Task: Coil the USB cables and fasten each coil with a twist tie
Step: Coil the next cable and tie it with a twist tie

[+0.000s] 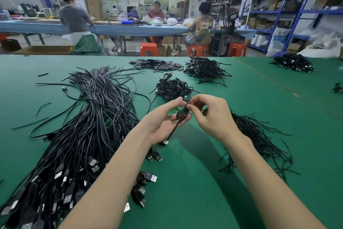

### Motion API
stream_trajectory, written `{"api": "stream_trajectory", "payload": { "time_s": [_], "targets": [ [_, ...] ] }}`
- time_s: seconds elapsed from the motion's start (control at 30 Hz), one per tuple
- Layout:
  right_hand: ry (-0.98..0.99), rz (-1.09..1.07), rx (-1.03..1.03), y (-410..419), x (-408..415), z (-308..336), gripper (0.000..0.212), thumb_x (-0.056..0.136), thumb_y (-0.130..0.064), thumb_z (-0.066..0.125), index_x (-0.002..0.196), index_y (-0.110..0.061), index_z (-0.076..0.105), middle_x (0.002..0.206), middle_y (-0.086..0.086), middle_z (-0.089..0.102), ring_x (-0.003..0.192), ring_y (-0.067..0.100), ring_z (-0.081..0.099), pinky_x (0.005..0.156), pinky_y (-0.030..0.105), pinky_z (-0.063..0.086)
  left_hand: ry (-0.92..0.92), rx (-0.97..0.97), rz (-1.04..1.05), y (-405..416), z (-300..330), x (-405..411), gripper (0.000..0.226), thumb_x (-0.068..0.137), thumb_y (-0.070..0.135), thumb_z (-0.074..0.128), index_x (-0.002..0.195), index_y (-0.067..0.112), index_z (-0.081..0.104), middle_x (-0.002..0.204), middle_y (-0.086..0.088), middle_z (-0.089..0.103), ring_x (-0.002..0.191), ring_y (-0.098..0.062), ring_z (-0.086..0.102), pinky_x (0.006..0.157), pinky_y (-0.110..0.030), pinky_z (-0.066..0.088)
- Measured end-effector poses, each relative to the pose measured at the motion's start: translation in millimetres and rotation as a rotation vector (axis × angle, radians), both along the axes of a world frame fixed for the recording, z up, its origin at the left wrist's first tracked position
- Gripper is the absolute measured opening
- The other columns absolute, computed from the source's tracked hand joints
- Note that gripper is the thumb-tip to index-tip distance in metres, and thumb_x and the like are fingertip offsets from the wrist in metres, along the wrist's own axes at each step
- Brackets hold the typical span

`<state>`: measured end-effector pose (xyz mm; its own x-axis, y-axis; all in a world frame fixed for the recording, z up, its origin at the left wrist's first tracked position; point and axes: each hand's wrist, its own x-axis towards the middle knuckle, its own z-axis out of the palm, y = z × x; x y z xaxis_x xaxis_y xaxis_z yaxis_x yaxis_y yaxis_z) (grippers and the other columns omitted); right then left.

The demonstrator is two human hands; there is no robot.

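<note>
My left hand (pixel 161 119) holds a small coil of black USB cable (pixel 182 114) above the green table; the cable's plug end (pixel 165 142) hangs below the palm. My right hand (pixel 211 115) pinches a thin black twist tie (pixel 189 103) at the top of the coil. A large bundle of uncoiled USB cables (pixel 83 136) lies to the left, plugs toward me. A heap of black twist ties (pixel 259 141) lies to the right. A pile of tied coils (pixel 173 87) sits just beyond my hands.
Farther back lie another pile of coiled cables (pixel 206 69), a heap of small dark flat pieces (pixel 157 64) and a third cable pile (pixel 294 62) at far right. Loose plugs (pixel 146 176) lie under my left forearm. Other people sit at a blue table behind; shelving stands right.
</note>
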<state>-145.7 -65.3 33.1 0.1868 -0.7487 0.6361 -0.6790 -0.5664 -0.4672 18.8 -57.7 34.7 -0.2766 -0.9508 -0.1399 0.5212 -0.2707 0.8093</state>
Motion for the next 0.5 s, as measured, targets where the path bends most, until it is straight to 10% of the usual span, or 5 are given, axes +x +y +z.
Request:
{"api": "stream_trajectory", "payload": {
  "time_s": [0.17, 0.4, 0.5],
  "targets": [
    [-0.266, 0.116, 0.2, 2, 6, 0, 0.013, 0.09, -0.015, 0.075, 0.078, -0.017, 0.072, 0.068, -0.009, 0.068, 0.061, 0.003, 0.06, 0.058, 0.015, 0.047, 0.052, -0.009, 0.039, -2, -6, 2, 0.013, 0.088, 0.001, 0.064, 0.086, 0.012, 0.057, 0.075, -0.008, 0.067, 0.065, -0.014, 0.065, 0.065, -0.023, 0.059],
    [-1.673, 0.656, 1.539, 10, 1, -4, 0.031, 0.057, 0.015, 0.084, 0.08, 0.006, 0.065, 0.07, 0.009, 0.059, 0.054, 0.015, 0.055, 0.043, 0.015, 0.049, -0.221, -0.452, 0.081, -5, -14, 7, 0.029, 0.072, 0.003, 0.081, 0.09, 0.025, 0.073, 0.089, 0.002, 0.073, 0.084, -0.012, 0.067, 0.078, -0.018, 0.052],
    [-1.473, 0.528, 1.423, 10, 3, -3, 0.025, 0.066, 0.003, 0.085, 0.082, 0.001, 0.066, 0.071, 0.006, 0.064, 0.052, 0.011, 0.055, 0.043, 0.013, 0.048, -0.274, -0.412, 0.088, -6, -15, 9, 0.025, 0.076, 0.006, 0.08, 0.089, 0.026, 0.076, 0.092, 0.0, 0.075, 0.086, -0.012, 0.069, 0.077, -0.019, 0.053]
  ]
}}
